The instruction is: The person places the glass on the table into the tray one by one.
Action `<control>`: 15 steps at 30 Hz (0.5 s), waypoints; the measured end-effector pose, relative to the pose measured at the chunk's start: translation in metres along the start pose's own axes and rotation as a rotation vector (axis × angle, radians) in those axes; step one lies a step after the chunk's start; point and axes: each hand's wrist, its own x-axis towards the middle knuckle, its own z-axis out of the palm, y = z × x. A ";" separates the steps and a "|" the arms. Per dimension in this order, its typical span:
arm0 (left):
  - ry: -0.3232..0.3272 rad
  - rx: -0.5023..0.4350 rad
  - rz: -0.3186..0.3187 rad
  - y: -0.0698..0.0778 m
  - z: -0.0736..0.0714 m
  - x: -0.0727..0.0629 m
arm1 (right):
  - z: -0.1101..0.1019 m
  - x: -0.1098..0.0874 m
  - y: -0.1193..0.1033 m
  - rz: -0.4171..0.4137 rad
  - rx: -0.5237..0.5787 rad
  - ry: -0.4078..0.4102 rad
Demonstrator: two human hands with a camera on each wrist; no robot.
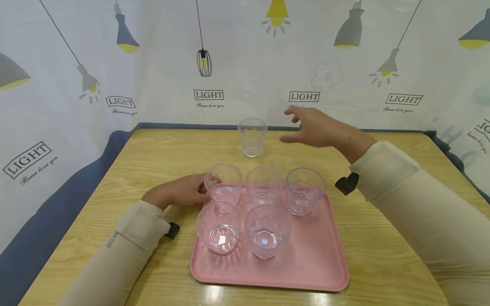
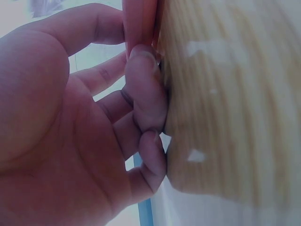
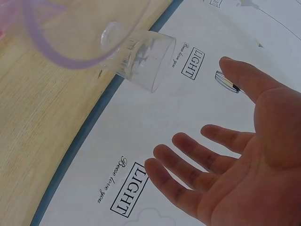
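My left hand grips the left edge of a pink tray. In the left wrist view, the thumb and curled fingers pinch the tray's edge close to the wooden surface. Several clear plastic cups stand upright on the tray, among them a front-left cup and a back-right cup. One more clear cup stands on the table behind the tray. To its right, my right hand hovers with fingers and thumb spread, not touching it. The right wrist view shows that palm holding nothing.
The wooden table carries the tray in front of me. A white curtain printed with lamps and the word LIGHT hangs behind and at both sides. Its blue lower band runs along the table's edge. The front-right part of the tray is bare.
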 end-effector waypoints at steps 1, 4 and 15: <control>0.002 -0.001 0.001 0.000 0.000 0.000 | -0.001 0.002 -0.001 0.003 -0.002 -0.002; 0.005 0.002 0.011 0.001 0.000 -0.001 | -0.002 0.007 -0.004 0.012 -0.002 -0.008; 0.016 0.010 0.020 0.003 0.001 -0.003 | -0.002 0.026 -0.014 0.048 -0.033 -0.055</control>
